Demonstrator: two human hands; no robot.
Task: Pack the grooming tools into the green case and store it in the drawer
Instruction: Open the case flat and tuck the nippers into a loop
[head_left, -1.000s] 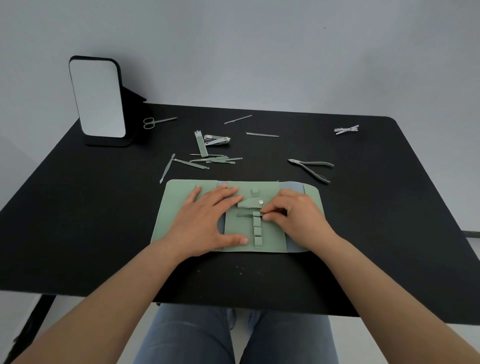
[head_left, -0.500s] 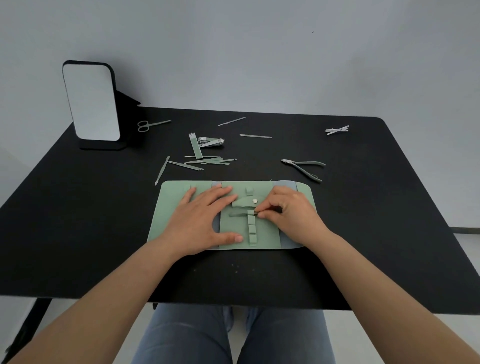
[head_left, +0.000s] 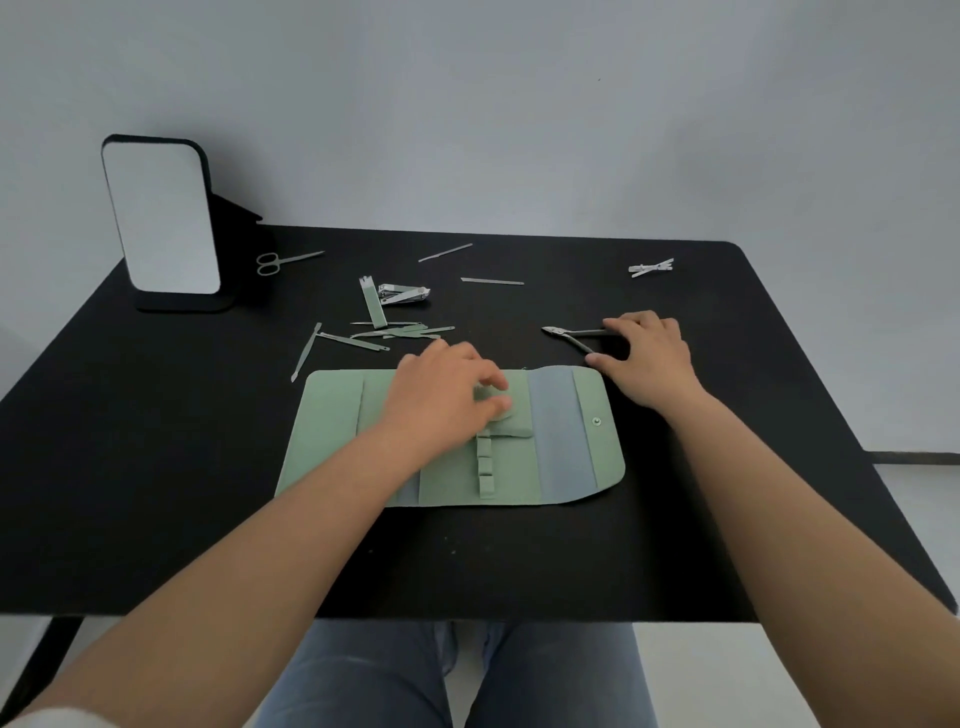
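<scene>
The green case (head_left: 332, 431) lies unfolded on the black table (head_left: 156, 467), showing its loops and snap tab. My left hand (head_left: 441, 395) rests on its middle, with thumb and forefinger pinching the small strap flap there. My right hand (head_left: 649, 358) is just beyond the case's right corner, its thumb and fingers closing on the handles of the cuticle nippers (head_left: 563, 332), which lie on the table. Loose tools lie behind the case: a heap of thin tools (head_left: 400, 332), a green file (head_left: 371, 306), nail clippers (head_left: 402, 294) and scissors (head_left: 283, 260). No drawer is visible.
A standing mirror (head_left: 161, 218) is at the back left. Two thin metal tools (head_left: 445, 252) (head_left: 492, 281) lie near the back edge, a small silver tool (head_left: 652, 267) at the back right, and one long tool (head_left: 306, 351) left of the heap. My knees show below the table's front edge.
My right hand left the case's centre strap and moved up and right to the nippers. My left hand shifted right onto the strap. The case's right flap with its snap is now uncovered.
</scene>
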